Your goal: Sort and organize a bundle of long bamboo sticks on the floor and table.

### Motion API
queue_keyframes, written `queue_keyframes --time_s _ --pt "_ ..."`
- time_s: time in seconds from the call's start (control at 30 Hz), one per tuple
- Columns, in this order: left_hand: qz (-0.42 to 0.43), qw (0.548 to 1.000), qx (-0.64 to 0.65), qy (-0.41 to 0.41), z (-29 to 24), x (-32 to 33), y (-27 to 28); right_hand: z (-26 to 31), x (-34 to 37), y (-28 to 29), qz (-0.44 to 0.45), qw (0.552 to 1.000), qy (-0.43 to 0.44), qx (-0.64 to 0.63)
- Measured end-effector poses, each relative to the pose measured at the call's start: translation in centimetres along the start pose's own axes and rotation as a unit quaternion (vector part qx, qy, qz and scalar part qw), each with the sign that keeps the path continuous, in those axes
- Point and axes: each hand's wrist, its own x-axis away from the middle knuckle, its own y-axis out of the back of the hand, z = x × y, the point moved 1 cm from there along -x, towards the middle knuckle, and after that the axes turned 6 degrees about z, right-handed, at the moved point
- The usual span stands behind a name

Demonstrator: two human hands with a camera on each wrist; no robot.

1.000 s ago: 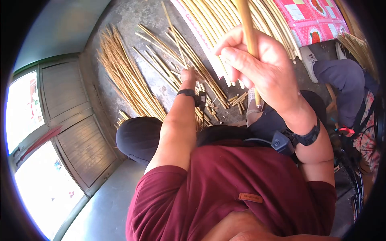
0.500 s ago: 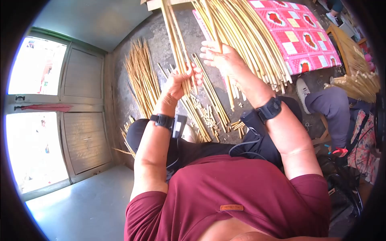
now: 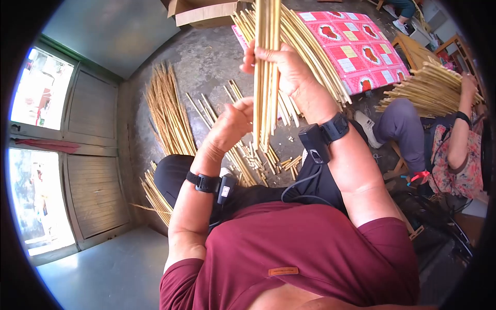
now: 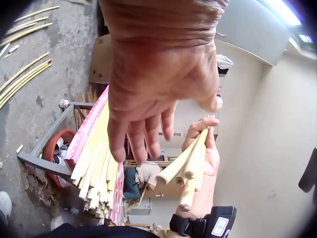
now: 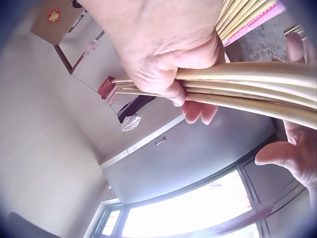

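My right hand point(image 3: 292, 67) grips a small bunch of long pale stalks point(image 3: 266, 103), held up in front of my body. In the right wrist view, its thumb and fingers wrap around the stalks point(image 5: 247, 89). Close beside the lower part of the bunch is my left hand point(image 3: 230, 126), with nothing in its grasp. The left wrist view shows that hand point(image 4: 153, 84) with its fingers stretched out, and the cut stalk ends point(image 4: 188, 171) below it. Loose stalks point(image 3: 240, 160) lie on the floor beneath my hands.
More stalks point(image 3: 305, 51) lie in a row on a pink patterned cloth point(image 3: 361, 57). Brush-topped stalks point(image 3: 168, 113) lie at the left, short cut pieces point(image 3: 294, 163) near my feet. A cardboard box point(image 3: 206, 14) stands behind. At the right, another person holds a stalk bundle point(image 3: 423, 93).
My left hand came up from the floor with several stalks and has let go of them. My right hand, which had a single stalk, now grips the whole bunch.
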Motion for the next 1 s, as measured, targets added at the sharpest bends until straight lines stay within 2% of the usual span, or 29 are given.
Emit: queue_keyframes --time_s 0.13,0.23,0.37,0.4,0.47,0.6,0.73,0.77,0.87,1.0 --pt "-0.15 0.967 0.189 -0.083 1.3 0.0 0.8 1.6 0.3 -0.6 -0.064 0.994 0.085 0.027" --pt "-0.195 0.944 0.249 -0.094 1.7 -0.1 -0.1 1.6 0.4 -0.6 -0.088 0.988 0.109 0.057" --pt "-0.247 0.934 0.238 -0.099 2.0 -0.7 -1.0 0.8 0.7 -1.9 -0.081 0.987 0.12 0.071" --pt "-0.255 0.929 0.248 -0.104 2.1 -1.0 -1.3 0.7 1.0 -2.8 -0.084 0.981 0.127 0.117" --pt "-0.271 0.919 0.264 -0.111 1.9 -1.7 -1.7 0.0 1.0 -3.6 -0.05 0.983 0.128 0.122" --pt "-0.243 0.922 0.273 -0.13 0.6 -2.6 -3.3 -0.5 1.6 -5.1 -0.033 0.982 0.094 0.163" --pt "-0.038 0.97 0.24 -0.017 0.3 -1.9 -4.2 0.9 1.7 -4.0 -0.021 0.987 0.032 0.157" --pt "0.051 0.963 0.265 0.003 0.3 -1.6 -4.5 0.7 1.7 -3.5 -0.037 0.988 0.018 0.149" --pt "0.081 0.982 0.162 0.059 0.4 -0.5 -5.5 -0.1 1.8 -2.3 -0.082 0.988 -0.015 0.129" --pt "-0.013 0.991 0.071 0.111 0.5 -0.3 -5.4 -2.1 1.9 -0.7 -0.12 0.985 -0.043 0.114"
